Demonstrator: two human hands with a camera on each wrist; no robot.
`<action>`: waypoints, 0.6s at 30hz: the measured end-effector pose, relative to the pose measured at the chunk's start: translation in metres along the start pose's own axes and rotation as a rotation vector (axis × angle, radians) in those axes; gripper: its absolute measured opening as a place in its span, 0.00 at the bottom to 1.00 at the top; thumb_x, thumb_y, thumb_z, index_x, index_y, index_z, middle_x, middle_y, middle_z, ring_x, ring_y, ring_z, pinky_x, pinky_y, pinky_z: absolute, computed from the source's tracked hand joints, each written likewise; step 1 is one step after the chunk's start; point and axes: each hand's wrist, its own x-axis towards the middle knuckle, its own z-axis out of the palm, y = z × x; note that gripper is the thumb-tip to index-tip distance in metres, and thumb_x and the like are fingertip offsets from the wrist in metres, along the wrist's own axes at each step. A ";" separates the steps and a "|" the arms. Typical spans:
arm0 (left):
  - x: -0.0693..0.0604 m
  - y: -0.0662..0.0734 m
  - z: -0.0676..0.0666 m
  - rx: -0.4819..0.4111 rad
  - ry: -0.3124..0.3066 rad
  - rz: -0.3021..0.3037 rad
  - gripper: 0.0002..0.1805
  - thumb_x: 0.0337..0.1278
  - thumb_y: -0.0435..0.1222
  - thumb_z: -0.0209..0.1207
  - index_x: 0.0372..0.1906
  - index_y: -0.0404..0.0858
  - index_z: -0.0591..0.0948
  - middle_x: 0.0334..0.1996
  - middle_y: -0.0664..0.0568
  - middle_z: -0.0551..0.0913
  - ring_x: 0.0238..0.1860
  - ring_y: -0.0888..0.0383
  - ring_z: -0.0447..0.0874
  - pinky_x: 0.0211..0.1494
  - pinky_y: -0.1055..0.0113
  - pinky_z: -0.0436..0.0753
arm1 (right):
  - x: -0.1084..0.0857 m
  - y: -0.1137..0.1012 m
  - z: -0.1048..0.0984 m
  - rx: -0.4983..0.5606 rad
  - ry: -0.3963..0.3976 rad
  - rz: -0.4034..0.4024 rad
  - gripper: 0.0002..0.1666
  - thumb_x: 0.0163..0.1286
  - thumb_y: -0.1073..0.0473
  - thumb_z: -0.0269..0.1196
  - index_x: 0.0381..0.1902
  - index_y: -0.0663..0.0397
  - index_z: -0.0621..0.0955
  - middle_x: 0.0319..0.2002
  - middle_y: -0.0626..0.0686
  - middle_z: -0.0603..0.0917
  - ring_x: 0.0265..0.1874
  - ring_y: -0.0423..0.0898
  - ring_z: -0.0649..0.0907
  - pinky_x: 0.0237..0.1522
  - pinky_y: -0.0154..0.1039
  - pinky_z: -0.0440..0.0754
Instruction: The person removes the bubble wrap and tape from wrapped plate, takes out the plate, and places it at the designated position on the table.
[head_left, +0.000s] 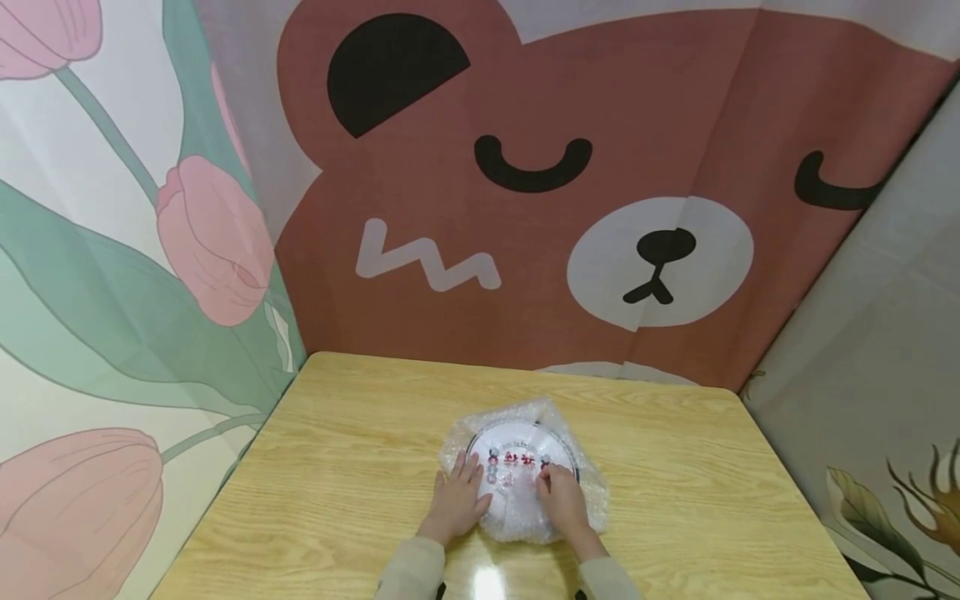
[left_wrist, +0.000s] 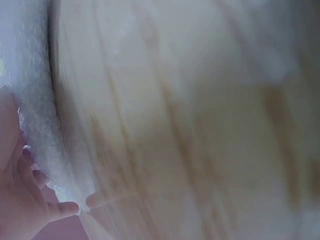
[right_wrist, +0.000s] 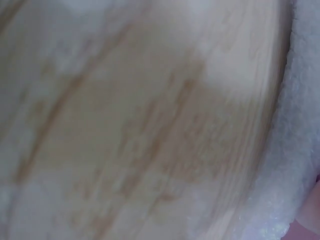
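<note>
A round white item [head_left: 517,503] with red characters and a dark rim lies on the table inside bubble wrap [head_left: 592,492]. My left hand [head_left: 456,500] rests with spread fingers on its left side, over the wrap. On the right side, my right hand [head_left: 564,500] has its fingers curled at the wrap's surface; whether they pinch the film cannot be told. In the left wrist view, fingers of my left hand [left_wrist: 25,200] lie along the edge of the bubble wrap [left_wrist: 37,100]. The right wrist view shows bubble wrap [right_wrist: 295,125] and a sliver of my right hand [right_wrist: 310,210].
The wood-grain table [head_left: 360,442] extends around the wrapped item. Behind it hangs a cloth with a brown bear [head_left: 420,333]; a tulip-patterned cloth [head_left: 97,250] is at the left and a pale printed one [head_left: 885,333] at the right.
</note>
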 end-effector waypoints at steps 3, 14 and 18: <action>0.000 0.001 -0.003 0.001 -0.002 0.000 0.30 0.59 0.49 0.47 0.59 0.32 0.69 0.63 0.43 0.62 0.65 0.44 0.51 0.56 0.39 0.59 | -0.001 -0.001 -0.002 -0.005 0.010 -0.016 0.07 0.49 0.70 0.61 0.19 0.57 0.74 0.18 0.46 0.70 0.19 0.42 0.70 0.22 0.38 0.70; -0.001 0.002 -0.004 0.018 -0.002 -0.003 0.30 0.59 0.50 0.46 0.59 0.32 0.69 0.63 0.44 0.62 0.65 0.45 0.51 0.56 0.40 0.60 | -0.004 0.004 0.000 0.056 0.095 -0.073 0.06 0.52 0.67 0.61 0.20 0.55 0.74 0.19 0.44 0.70 0.19 0.40 0.70 0.21 0.36 0.71; -0.001 0.002 -0.003 0.027 -0.008 -0.005 0.31 0.59 0.50 0.46 0.59 0.33 0.69 0.63 0.44 0.62 0.65 0.45 0.51 0.56 0.40 0.60 | -0.005 0.005 0.000 0.069 0.105 -0.077 0.05 0.52 0.67 0.60 0.20 0.56 0.75 0.19 0.44 0.71 0.19 0.40 0.70 0.20 0.36 0.71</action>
